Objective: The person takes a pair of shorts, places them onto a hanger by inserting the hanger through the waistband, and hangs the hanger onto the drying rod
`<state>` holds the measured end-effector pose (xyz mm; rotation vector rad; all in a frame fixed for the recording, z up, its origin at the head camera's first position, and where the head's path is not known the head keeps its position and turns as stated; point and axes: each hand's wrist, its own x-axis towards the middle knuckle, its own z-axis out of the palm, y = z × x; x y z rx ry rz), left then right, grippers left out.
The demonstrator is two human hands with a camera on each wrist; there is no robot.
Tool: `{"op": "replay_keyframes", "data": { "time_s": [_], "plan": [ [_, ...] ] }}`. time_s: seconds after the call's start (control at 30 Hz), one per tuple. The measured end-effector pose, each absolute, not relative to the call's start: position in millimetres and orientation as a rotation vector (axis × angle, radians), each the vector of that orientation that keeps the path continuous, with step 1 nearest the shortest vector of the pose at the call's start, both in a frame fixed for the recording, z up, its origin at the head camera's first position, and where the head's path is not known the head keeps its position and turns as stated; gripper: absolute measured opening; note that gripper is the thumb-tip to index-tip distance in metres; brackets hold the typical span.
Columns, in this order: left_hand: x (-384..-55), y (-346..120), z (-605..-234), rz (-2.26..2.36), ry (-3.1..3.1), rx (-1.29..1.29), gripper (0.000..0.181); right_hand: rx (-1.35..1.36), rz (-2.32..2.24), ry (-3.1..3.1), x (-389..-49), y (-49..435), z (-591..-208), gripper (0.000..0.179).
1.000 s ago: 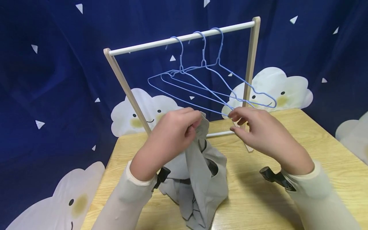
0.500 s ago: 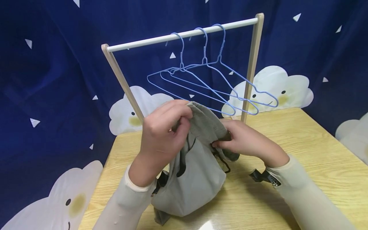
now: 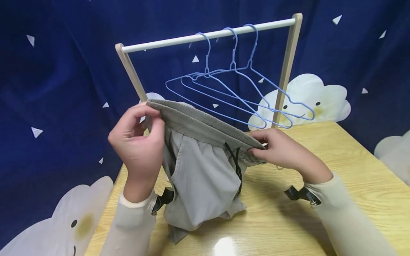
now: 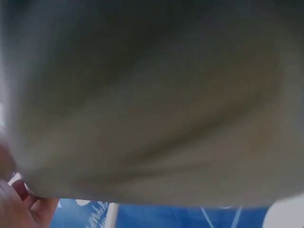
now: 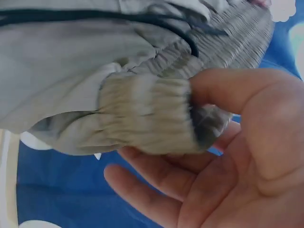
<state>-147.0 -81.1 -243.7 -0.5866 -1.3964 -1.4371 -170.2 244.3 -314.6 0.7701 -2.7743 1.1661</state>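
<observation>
Grey drawstring pants (image 3: 205, 181) hang between my two hands, their lower part reaching down to the table. My left hand (image 3: 139, 142) pinches one end of the elastic waistband (image 3: 201, 122), and my right hand (image 3: 282, 149) grips the other, lower end. The band slants down from left to right. Black drawstrings (image 3: 236, 161) dangle near its right side. Blurred fabric (image 4: 156, 123) fills most of the left wrist view. In the right wrist view, the gathered waistband (image 5: 147, 114) sits between thumb and fingers. How long the legs are cannot be seen.
Behind the pants stands a rack with a white bar (image 3: 173, 43) and wooden posts (image 3: 288, 67). Three blue wire hangers (image 3: 235, 92) hang from it. Under everything is a wooden table (image 3: 320, 156); a dark blue curtain (image 3: 64, 71) with clouds is at the back.
My right hand has gone from near the hangers to the waistband and taken hold of it. My left hand has moved left, and the band is now spread between both hands.
</observation>
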Motion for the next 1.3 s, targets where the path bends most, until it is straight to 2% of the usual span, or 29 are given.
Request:
{"op": "replay_keyframes", "data": {
  "time_s": [0.1,0.3,0.43,0.5,0.67,0.8,1.07,1.3],
  "plan": [
    [-152.9,-87.5,-251.6,-1.512,-1.360,-0.497,0.008,0.709,1.101,-2.758,-164.2,254.4,-306.5,0.017],
    [-168.4,-98.7,-274.4,-1.581,-1.419,-0.410,0.011,0.579,0.938,-2.682,-150.0,272.8,-296.6,0.017],
    [-175.4,-104.8,-290.4,-1.611,-1.544,-0.364,0.008,0.464,0.986,-2.577,-142.8,282.3,-292.7,0.013],
    [-178.9,-106.5,-295.1,-1.666,-1.593,-0.361,0.015,0.424,1.057,-2.469,-140.2,286.7,-290.8,0.012],
    [-186.3,-107.6,-298.0,-1.813,-1.734,-0.420,0.046,0.379,1.214,-2.129,-136.7,294.7,-287.8,0.019],
    [-187.0,-105.0,-300.2,-1.846,-1.898,-0.522,0.059,0.372,1.293,-1.884,-136.0,297.1,-285.5,0.017],
    [-185.5,-94.8,-297.5,-1.633,-2.153,-0.746,0.036,0.308,1.218,-1.631,-128.2,298.9,-273.7,0.022],
    [-184.0,-96.4,-297.4,-1.457,-2.182,-0.659,0.032,0.385,1.138,-1.928,-123.7,305.6,-275.8,0.013]
  ]
}}
